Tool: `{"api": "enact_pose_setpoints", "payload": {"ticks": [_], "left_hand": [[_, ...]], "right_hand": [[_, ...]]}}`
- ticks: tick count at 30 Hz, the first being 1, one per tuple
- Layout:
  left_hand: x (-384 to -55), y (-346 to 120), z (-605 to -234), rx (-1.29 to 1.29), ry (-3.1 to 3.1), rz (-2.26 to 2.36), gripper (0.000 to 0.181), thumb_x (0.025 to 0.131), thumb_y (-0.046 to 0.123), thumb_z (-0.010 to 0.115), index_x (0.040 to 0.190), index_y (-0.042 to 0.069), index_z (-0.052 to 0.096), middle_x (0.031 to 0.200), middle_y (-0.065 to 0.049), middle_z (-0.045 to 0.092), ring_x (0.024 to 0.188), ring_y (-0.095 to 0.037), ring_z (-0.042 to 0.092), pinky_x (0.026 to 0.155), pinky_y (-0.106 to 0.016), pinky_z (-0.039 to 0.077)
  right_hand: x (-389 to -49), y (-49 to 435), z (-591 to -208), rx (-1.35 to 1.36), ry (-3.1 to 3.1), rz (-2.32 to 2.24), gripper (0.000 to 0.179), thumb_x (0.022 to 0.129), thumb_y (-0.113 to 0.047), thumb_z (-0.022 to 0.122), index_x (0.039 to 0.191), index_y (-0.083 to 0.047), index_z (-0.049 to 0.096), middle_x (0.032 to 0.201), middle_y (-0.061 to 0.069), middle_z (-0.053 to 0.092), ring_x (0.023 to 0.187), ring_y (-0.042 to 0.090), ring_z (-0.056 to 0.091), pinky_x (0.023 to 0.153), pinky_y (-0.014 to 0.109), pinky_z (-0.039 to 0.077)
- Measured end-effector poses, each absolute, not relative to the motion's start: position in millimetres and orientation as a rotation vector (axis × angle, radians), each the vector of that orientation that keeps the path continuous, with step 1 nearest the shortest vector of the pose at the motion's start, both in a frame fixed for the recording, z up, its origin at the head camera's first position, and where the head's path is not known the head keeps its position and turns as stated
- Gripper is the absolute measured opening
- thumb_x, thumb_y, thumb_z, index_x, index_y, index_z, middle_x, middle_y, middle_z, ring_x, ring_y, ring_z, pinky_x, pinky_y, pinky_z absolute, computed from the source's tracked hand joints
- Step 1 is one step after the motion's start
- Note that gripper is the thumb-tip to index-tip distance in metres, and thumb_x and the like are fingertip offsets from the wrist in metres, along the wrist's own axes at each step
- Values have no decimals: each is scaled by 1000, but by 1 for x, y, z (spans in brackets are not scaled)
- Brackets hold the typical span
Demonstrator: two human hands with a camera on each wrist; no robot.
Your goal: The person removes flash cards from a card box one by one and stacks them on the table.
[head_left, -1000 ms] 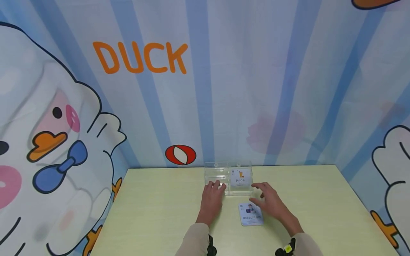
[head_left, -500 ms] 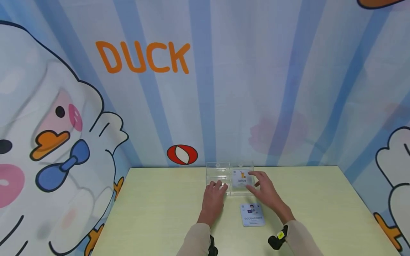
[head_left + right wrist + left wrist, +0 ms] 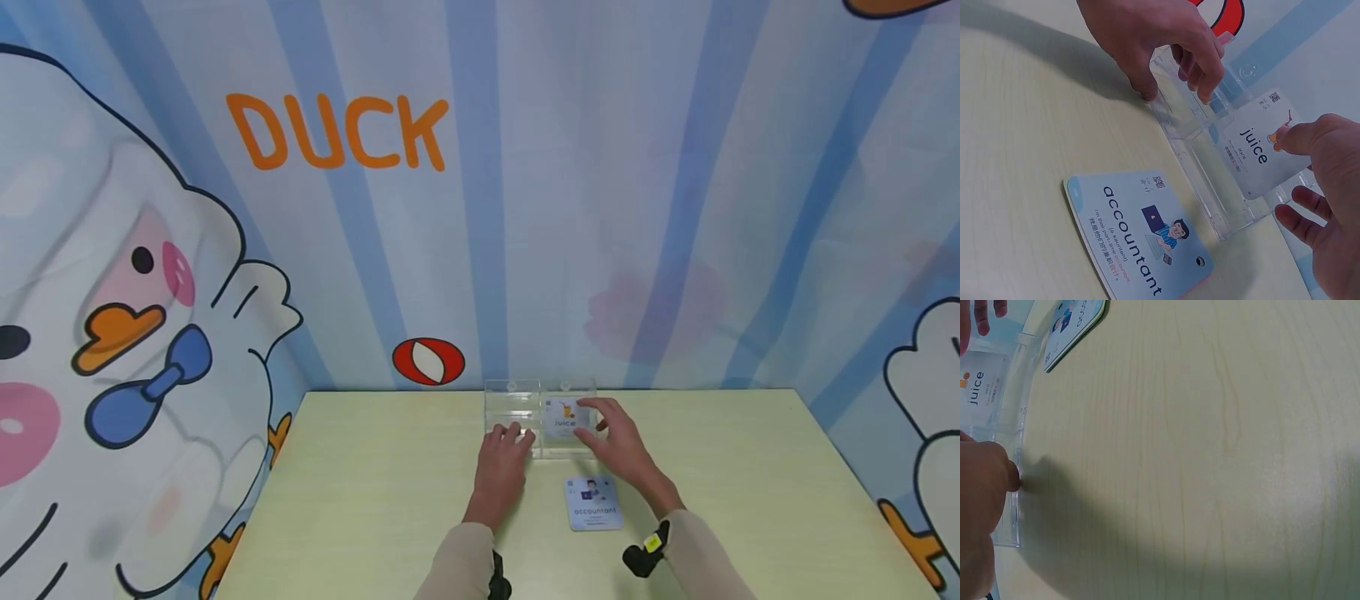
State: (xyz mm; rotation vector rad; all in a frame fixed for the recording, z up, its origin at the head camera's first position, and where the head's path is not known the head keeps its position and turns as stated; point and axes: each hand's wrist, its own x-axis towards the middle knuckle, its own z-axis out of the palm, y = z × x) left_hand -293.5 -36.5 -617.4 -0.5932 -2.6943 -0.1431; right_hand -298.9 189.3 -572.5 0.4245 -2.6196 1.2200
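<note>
A clear plastic card holder [image 3: 512,392] with two side-by-side compartments stands near the table's back edge. My left hand [image 3: 499,475] grips its left compartment; in the right wrist view the thumb is at the front edge and the fingers curl inside. In the right compartment leans a white "juice" card [image 3: 1244,156]. My right hand [image 3: 624,450] holds this card at its right side, the thumb crossing its front by the drink picture; the index fingertip's contact is hidden there. A stack of cards with "accountant" [image 3: 1135,237] on top lies flat in front of the holder.
The pale wood-grain table [image 3: 375,500] ends just behind the holder. A blue striped curtain [image 3: 525,208] with duck drawings hangs behind and at both sides. Dark wrist cameras sit on both sleeves, one visible camera [image 3: 641,560] close to the card stack.
My right hand has moved up and left from beside the holder onto the "juice" card, then stayed nearly still. The card has shifted slightly left. My left hand keeps its place.
</note>
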Motion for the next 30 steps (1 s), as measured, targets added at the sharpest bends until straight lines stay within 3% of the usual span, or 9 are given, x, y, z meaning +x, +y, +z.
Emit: {"api": "enact_pose_setpoints", "payload": {"ticks": [7,9,15,23,30], "left_hand": [[-294,-37,-620,-604,-2667,-156,50,75,-1,80,120,18,69,114,-4,62,102,-25,57,90,-40,50],[-294,-37,-621,-606,-2666,-159,50,75,-1,80,120,18,69,113,-4,62,102,-25,57,90,-40,50],[-294,-36,-619,-599,-2681,-143,49,77,0,80,121,19,68,114,-3,62,103,-25,57,91,-40,50],[-293,-36,-616,-603,-2703,-133,49,78,0,80,122,18,68,115,-4,62,104,-25,57,92,-40,50],[-294,-37,-617,-614,-2675,-129,50,75,-1,80,120,17,67,113,-4,61,102,-26,57,89,-40,50]], "right_hand": [[-299,191,-568,488,-2596,1245,29,93,-3,75,121,-3,70,122,15,64,105,34,62,85,52,52],[-299,192,-567,502,-2596,1233,27,92,-2,75,120,-3,71,120,14,65,103,36,62,81,49,54],[-300,195,-562,516,-2616,1212,33,93,-2,75,125,-3,69,125,14,63,99,33,62,72,33,57],[-294,198,-550,499,-2610,1237,42,89,2,77,130,-1,65,129,17,61,101,34,66,80,41,60],[-287,205,-548,506,-2596,1270,46,86,1,81,129,-1,65,125,15,62,95,29,70,80,39,60]]}}
